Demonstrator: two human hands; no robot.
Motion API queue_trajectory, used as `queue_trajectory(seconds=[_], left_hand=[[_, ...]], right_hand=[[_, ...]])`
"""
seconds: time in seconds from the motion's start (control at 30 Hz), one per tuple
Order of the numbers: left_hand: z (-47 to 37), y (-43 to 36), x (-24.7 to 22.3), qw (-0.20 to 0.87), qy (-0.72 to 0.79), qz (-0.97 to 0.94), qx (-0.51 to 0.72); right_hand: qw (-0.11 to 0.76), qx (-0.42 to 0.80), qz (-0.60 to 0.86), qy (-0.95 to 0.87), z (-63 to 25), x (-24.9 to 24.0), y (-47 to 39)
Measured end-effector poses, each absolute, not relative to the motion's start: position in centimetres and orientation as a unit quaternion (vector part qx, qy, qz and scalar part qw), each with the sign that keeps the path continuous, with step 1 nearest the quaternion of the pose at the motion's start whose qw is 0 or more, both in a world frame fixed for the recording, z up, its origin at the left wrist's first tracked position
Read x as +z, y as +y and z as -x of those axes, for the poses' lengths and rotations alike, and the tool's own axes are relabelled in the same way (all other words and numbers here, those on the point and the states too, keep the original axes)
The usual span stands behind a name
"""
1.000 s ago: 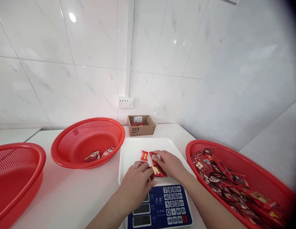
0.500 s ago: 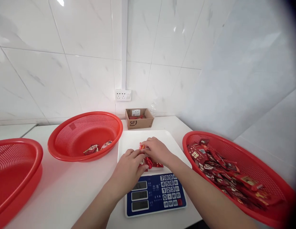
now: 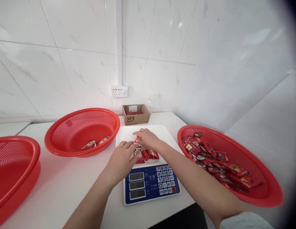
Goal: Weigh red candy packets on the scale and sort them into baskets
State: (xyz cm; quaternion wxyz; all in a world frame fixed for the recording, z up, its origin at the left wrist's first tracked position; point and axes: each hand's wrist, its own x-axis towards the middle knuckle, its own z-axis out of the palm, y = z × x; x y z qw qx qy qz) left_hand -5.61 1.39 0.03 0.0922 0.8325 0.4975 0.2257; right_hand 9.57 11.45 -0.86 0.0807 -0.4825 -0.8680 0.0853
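A white scale (image 3: 167, 135) with a blue keypad panel (image 3: 152, 183) stands in front of me. On its plate, my left hand (image 3: 120, 160) has thumb and fingers closed on a red and white snack packet (image 3: 138, 152). Just beyond, my right hand (image 3: 148, 139) pinches a small red wrapped piece (image 3: 137, 138), mostly covered by the fingers. Shiny red packets (image 3: 151, 154) lie on the plate below my right wrist, beside the packet in my left hand.
To the right, a red basket (image 3: 264, 159) holds many red packets. A red basket (image 3: 82, 116) at left has a few packets in it; another red basket (image 3: 19, 140) is at the far left. Behind the scale sits a cardboard box (image 3: 139, 119), below a wall socket (image 3: 119, 91).
My right hand has drawn back from my left, with the small red piece in its fingers. More of the packets on the plate now show. The whole view has shifted slightly.
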Motion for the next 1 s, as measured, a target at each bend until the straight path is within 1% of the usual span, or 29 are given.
queue_trajectory(seconds=[0.27, 0.63, 1.0], left_hand=[[5.6, 1.4, 0.3, 0.081, 0.503, -0.833, 0.215], [5.7, 1.3, 0.1, 0.091, 0.496, -0.836, 0.216], [5.6, 1.3, -0.1, 0.104, 0.49, -0.838, 0.217]], right_hand=[[0.107, 0.085, 0.537, -0.833, -9.8, -0.3, 11.6], [0.127, 0.091, 0.523, -0.838, -10.9, -0.7, 10.8], [0.142, 0.121, 0.507, -0.842, -10.9, -0.8, 10.4]])
